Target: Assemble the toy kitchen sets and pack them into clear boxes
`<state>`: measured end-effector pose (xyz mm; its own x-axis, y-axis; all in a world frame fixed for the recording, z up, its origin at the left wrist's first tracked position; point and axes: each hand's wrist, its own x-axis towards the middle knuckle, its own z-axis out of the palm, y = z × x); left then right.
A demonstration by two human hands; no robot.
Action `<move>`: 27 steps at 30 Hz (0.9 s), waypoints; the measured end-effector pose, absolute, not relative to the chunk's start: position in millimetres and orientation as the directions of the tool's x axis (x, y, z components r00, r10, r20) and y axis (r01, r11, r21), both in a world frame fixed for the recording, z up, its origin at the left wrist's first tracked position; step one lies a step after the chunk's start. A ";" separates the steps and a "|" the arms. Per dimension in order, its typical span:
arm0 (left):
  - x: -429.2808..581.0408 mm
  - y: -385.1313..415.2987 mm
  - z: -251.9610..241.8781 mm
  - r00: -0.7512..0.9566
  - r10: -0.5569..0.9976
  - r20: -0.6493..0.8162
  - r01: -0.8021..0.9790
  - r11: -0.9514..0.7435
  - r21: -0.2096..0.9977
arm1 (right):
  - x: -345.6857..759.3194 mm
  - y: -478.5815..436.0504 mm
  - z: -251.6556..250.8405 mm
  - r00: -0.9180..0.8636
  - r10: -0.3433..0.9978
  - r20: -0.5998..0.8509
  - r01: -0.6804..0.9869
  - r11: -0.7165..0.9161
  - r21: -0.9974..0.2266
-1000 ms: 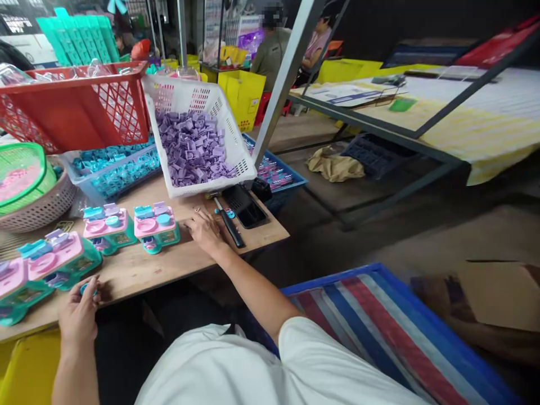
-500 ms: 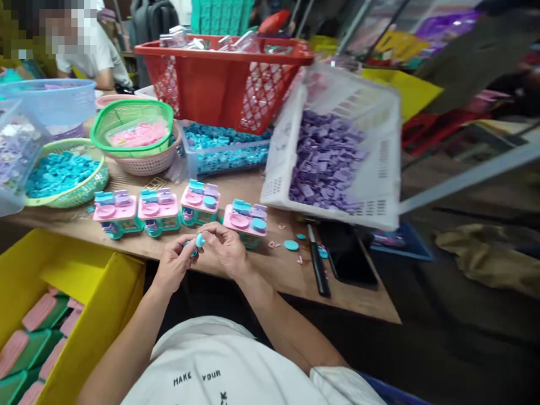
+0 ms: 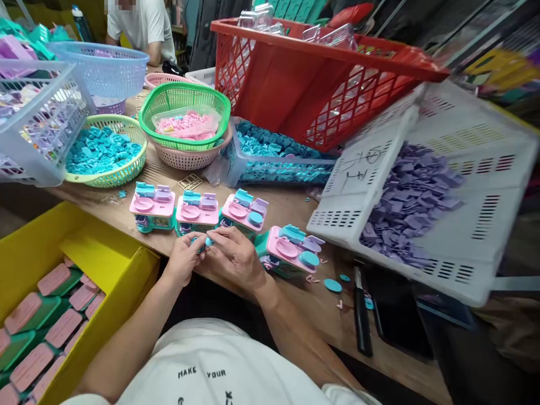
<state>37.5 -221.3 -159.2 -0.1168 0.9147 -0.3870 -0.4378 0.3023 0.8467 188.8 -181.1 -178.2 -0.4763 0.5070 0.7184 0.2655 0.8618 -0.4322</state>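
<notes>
My left hand (image 3: pixel 184 261) and my right hand (image 3: pixel 237 257) meet over the table's front edge, fingers pinched closed. Between their fingertips is a small blue plastic part (image 3: pixel 208 242), mostly covered; its exact kind cannot be made out. A second bit of blue shows at the left fingertips. Just behind stand several pink-topped toy kitchen units in a row, among them a left one (image 3: pixel 152 206) and a middle one (image 3: pixel 243 212). The rightmost toy kitchen unit (image 3: pixel 288 252) sits beside my right hand, turned at an angle, with a round blue piece on top.
A knife (image 3: pixel 363 315), a dark phone (image 3: pixel 400 315) and a loose blue disc (image 3: pixel 333 286) lie at right. Behind stand a red basket (image 3: pixel 278 84), a tilted white crate (image 3: pixel 337 219) of purple parts and a green basket (image 3: pixel 223 104). A yellow box (image 3: pixel 126 287) is at lower left.
My view has swung left and closer, so the table's things appear shifted right and larger. Both hands stay together on the small blue part, which has turned slightly between the fingertips.
</notes>
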 end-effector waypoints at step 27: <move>18.8 -222.5 -152.9 -0.041 0.934 -0.356 -0.576 0.269 0.772 | 156.2 -139.3 -178.5 -0.332 0.729 0.599 0.732 0.600 -0.324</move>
